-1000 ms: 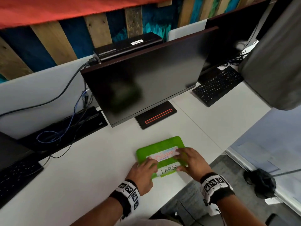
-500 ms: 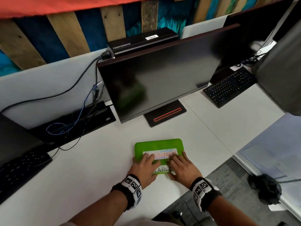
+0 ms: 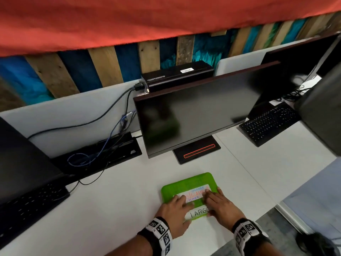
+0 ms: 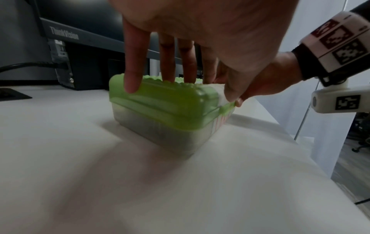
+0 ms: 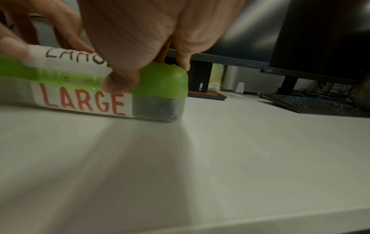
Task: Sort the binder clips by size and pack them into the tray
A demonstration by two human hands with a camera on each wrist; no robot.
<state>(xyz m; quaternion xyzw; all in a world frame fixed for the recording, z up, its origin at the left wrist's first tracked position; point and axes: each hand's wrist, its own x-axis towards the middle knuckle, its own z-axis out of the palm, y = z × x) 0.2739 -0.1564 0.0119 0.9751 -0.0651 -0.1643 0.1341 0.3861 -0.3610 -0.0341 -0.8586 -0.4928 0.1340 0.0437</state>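
A translucent box with a green lid (image 3: 190,182) stands on the white desk near its front edge, with "LARGE" labels on the lid and front wall. My left hand (image 3: 177,206) lies on the lid's left half, its fingers (image 4: 170,71) straight on top and the thumb at the front lip. On the right half rests my right hand (image 3: 219,202), fingers stretched over the label and its thumb (image 5: 120,83) pressing the lid's front edge. Dark contents (image 5: 158,109) show dimly through the wall; I cannot make out single clips.
A black monitor (image 3: 193,117) on a flat stand (image 3: 197,150) rises just behind the box. Black keyboards lie at the far right (image 3: 267,124) and far left (image 3: 31,204). A cable tray (image 3: 96,154) sits back left. The desk edge runs close on the right.
Both hands have stayed on the lid. The right hand's fingers have slid from the lid's right edge toward its middle, and the box has turned a little straighter.
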